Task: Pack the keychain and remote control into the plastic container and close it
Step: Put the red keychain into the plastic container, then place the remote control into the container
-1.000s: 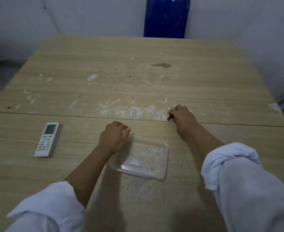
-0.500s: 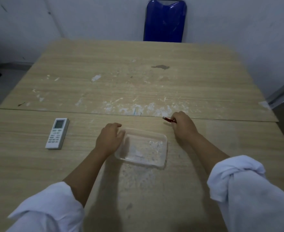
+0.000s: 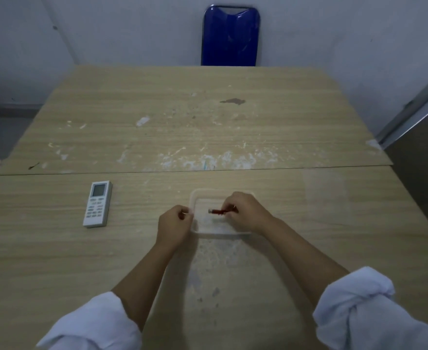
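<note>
A clear plastic container [image 3: 214, 232] stands open on the wooden table in front of me. My right hand [image 3: 245, 213] is over it, fingers closed on a small red keychain [image 3: 218, 211] that hangs inside the container's outline. My left hand [image 3: 175, 223] grips the container's left rim with closed fingers. A white remote control [image 3: 97, 204] lies flat on the table to the left, well apart from both hands. No lid can be made out.
The table [image 3: 208, 127] is two wooden tops joined by a seam, with scuffed paint patches. A blue chair back [image 3: 230, 36] stands at the far edge. A metal-edged panel [image 3: 415, 137] rises at the right.
My right hand has carried the red keychain from the table seam leftward and over the container. My left hand has stayed at the container's left rim.
</note>
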A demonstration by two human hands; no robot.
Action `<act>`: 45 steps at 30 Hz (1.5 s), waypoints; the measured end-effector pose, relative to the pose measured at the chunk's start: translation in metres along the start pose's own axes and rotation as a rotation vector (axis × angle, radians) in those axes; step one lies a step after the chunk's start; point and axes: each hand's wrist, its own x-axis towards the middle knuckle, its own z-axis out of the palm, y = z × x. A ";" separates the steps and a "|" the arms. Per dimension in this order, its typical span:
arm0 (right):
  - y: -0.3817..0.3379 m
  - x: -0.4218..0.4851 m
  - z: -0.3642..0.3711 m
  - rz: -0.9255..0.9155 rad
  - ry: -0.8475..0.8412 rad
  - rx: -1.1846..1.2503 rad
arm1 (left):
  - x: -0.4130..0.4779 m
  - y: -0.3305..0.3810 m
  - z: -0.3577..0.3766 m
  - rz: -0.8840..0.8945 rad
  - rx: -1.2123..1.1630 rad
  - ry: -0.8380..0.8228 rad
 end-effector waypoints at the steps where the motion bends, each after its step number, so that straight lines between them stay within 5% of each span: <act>1: -0.002 -0.001 0.006 0.017 -0.056 -0.026 | 0.000 -0.001 -0.001 -0.002 -0.013 -0.004; 12: -0.010 -0.001 0.016 0.124 -0.154 -0.105 | 0.014 -0.021 -0.022 0.073 -0.038 -0.139; 21: -0.009 -0.017 0.018 0.354 0.468 -0.198 | 0.052 -0.057 -0.097 0.154 0.116 0.174; 25: -0.003 -0.023 0.030 0.552 0.450 -0.175 | 0.060 -0.074 -0.124 0.015 0.271 0.357; 30: 0.003 -0.024 0.037 0.594 0.462 -0.121 | 0.065 -0.087 -0.137 -0.224 0.281 0.301; 35: 0.008 -0.022 0.039 0.614 0.501 -0.067 | 0.067 -0.091 -0.140 -0.246 0.255 0.314; 40: 0.014 -0.023 0.036 0.629 0.540 0.029 | 0.060 -0.075 -0.125 -0.161 0.192 0.279; 45: 0.022 -0.024 0.030 0.590 0.536 0.185 | 0.043 -0.028 -0.087 0.262 -0.012 0.136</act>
